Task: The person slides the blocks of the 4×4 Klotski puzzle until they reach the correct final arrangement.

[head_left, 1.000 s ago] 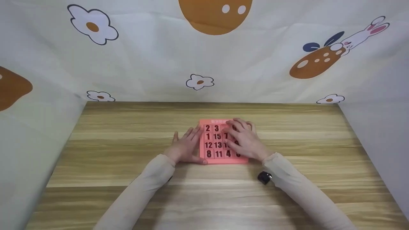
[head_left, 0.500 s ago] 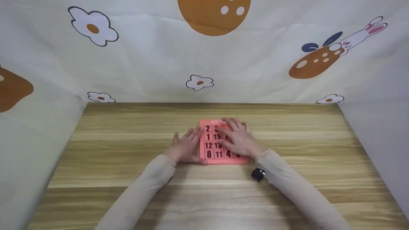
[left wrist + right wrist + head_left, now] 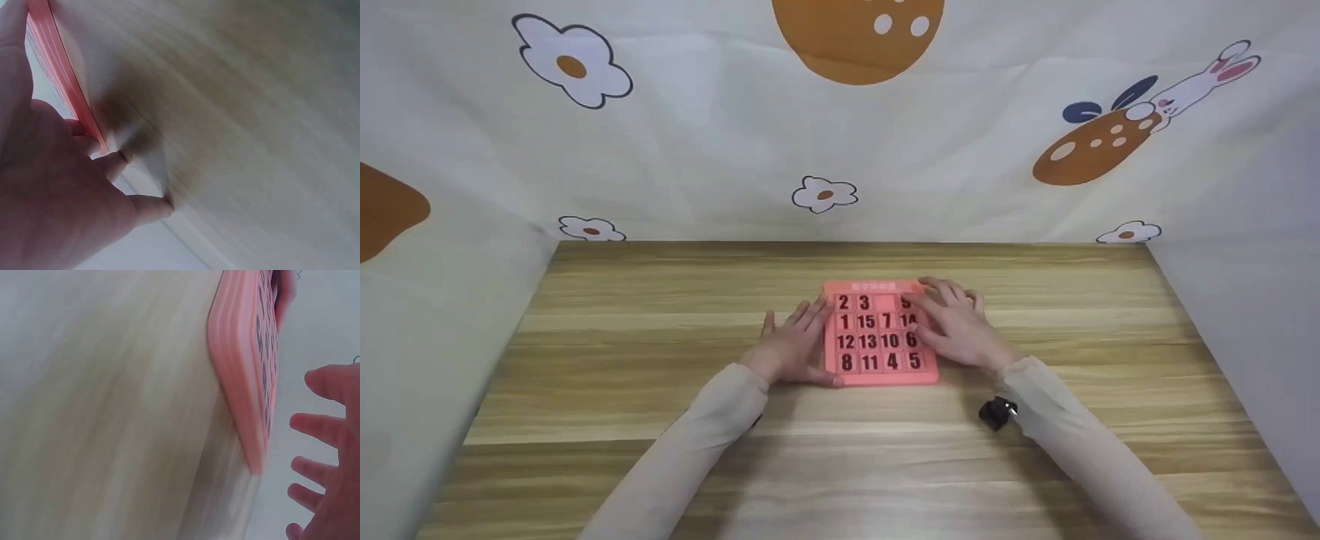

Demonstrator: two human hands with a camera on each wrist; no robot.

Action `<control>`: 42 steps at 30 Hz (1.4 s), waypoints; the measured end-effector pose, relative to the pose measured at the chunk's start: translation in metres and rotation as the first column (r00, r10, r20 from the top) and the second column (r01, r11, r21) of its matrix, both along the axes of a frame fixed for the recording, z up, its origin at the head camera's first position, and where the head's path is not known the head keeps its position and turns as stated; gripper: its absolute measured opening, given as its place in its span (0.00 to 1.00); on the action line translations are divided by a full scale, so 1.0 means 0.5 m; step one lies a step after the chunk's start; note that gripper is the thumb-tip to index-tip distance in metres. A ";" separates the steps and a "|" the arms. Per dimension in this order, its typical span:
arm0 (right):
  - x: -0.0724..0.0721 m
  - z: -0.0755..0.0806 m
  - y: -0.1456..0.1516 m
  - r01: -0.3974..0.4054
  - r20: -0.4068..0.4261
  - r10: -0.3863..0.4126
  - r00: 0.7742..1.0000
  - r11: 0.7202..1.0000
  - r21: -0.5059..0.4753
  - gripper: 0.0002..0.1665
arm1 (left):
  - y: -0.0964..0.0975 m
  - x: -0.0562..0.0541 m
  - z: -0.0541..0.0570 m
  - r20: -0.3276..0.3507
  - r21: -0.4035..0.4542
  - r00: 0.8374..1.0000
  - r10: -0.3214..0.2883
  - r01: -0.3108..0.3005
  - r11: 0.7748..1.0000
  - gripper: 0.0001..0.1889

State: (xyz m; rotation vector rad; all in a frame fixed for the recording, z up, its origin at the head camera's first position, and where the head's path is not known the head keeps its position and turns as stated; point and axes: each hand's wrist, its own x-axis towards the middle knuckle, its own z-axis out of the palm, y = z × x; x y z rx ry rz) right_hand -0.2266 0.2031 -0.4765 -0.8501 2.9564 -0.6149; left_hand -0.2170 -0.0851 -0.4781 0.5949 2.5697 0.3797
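A pink number sliding puzzle lies flat on the table in the head view, its tiles bearing black numerals. One bare slot shows in the top row, between the 3 and the tile at the right end. My left hand rests against the puzzle's left side, fingers extended along the edge and thumb at the near left corner. My right hand is over the puzzle's right side with fingers spread, partly covering the right column. In the right wrist view, the right fingertips appear apart from the puzzle's edge.
The wood-grain table surrounds the puzzle. A pale patterned cloth rises at the back, with pale walls on both sides. A small black device sits by the right wrist.
My right hand moved left over the puzzle, then back right, uncovering more tiles and the bare slot. The left hand stays put at the left edge. No tile shift is visible.
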 end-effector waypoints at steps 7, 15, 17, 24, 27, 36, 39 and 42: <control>0.011 -0.006 0.017 -0.001 0.037 0.000 0.999 1.000 0.012 0.31 | -0.005 0.002 0.000 0.007 0.015 1.000 0.008 -0.009 1.000 0.65; 0.025 -0.011 0.022 -0.055 0.073 0.053 0.996 0.998 0.032 0.31 | -0.007 0.004 0.000 0.013 0.015 1.000 0.019 -0.019 1.000 0.65; 0.028 -0.011 0.021 -0.064 0.079 0.062 0.995 0.998 0.028 0.31 | -0.007 0.004 0.001 0.016 0.018 1.000 0.021 -0.021 1.000 0.65; 0.035 -0.006 0.017 -0.077 0.131 0.075 0.989 0.997 0.012 0.32 | -0.009 0.004 -0.002 0.012 0.026 1.000 0.007 -0.007 1.000 0.64; 0.037 -0.005 0.016 -0.078 0.141 0.076 0.987 0.997 0.012 0.32 | -0.009 0.003 -0.004 0.006 0.024 1.000 0.001 -0.001 1.000 0.64; 0.037 -0.005 0.025 -0.087 0.146 0.086 0.986 0.996 -0.003 0.33 | -0.003 0.001 -0.001 0.002 0.010 1.000 0.005 -0.005 1.000 0.65; 0.041 -0.005 0.032 -0.095 0.113 0.096 0.989 0.995 -0.008 0.31 | 0.000 0.000 0.001 -0.001 0.004 1.000 0.002 -0.002 1.000 0.65; 0.046 -0.003 0.037 -0.119 0.075 0.119 0.990 0.993 -0.004 0.30 | 0.000 0.000 0.002 0.005 -0.002 1.000 0.003 -0.003 1.000 0.65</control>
